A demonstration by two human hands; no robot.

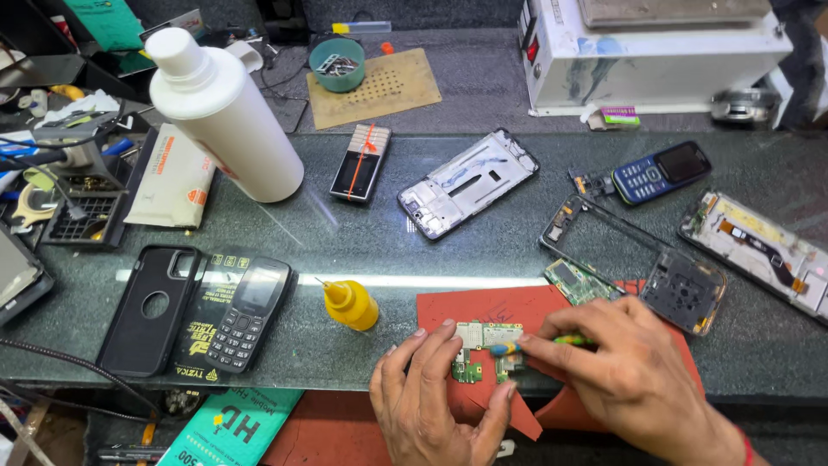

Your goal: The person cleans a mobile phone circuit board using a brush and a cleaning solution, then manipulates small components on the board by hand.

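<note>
1. Dark glass-topped bench [483, 250] of a phone repair station, crowded with parts; landmark for this entry is the red mat [492, 315] at the near edge.
2. Green circuit board [485, 345] — lying flat on the red mat, probably so that it does not slide on the glass.
3. Left hand [435, 401] — fingers spread around the board's left and lower edges, pinning it to the mat; grip is a loose steadying press, not a closed fist.
4. Right hand [634, 375] — fingers closed in a pencil-like grip on a slim green-handled tool [539, 343], its blue-and-yellow tip resting on the board's right half.
5. Small yellow squeeze bottle [349, 304] with needle nozzle — just left of the mat, within easy reach.
6. Keypad phone [246, 315] and black phone case [147, 306] — further left of the mat.
7. Bare phone frame [634, 263] — touching the mat's upper right corner; a small green board lies beside it.
8. White phone chassis [467, 183] and large white bottle [220, 112] — well behind the mat.
9. Blue keypad phone [660, 171] — behind and right of the mat.
</note>
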